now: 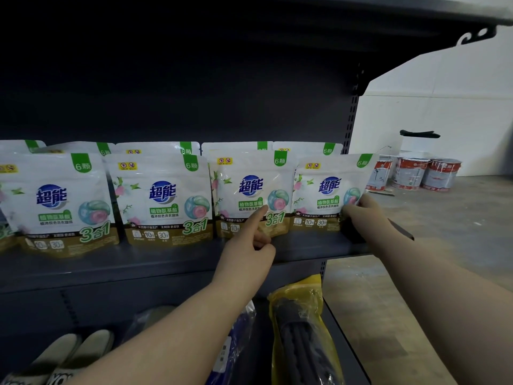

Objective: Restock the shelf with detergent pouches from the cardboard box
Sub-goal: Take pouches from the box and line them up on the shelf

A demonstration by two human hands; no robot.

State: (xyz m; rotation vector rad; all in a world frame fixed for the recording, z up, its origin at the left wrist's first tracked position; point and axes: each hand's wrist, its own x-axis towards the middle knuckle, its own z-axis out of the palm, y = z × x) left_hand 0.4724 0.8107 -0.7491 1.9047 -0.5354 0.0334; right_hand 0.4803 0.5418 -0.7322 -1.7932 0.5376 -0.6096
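Note:
White detergent pouches with blue logos stand upright in two rows on the dark shelf [155, 262]. My right hand [363, 215] grips the lower right corner of the rightmost front pouch [324, 193] at the shelf's right end. My left hand [249, 245] has its index finger stretched out, its tip touching the front of the neighbouring pouch [249, 190]; the other fingers are curled. Further left stand two more front pouches [163, 198] [58, 204]. The cardboard box is out of view.
The shelf above [416, 20] overhangs the pouches. On the lower shelf lie a yellow-wrapped dark bundle [302, 334], a blue packet [230, 345] and beige slippers [63, 357]. Paint buckets [416, 173] stand on the concrete floor at the right, by a white wall.

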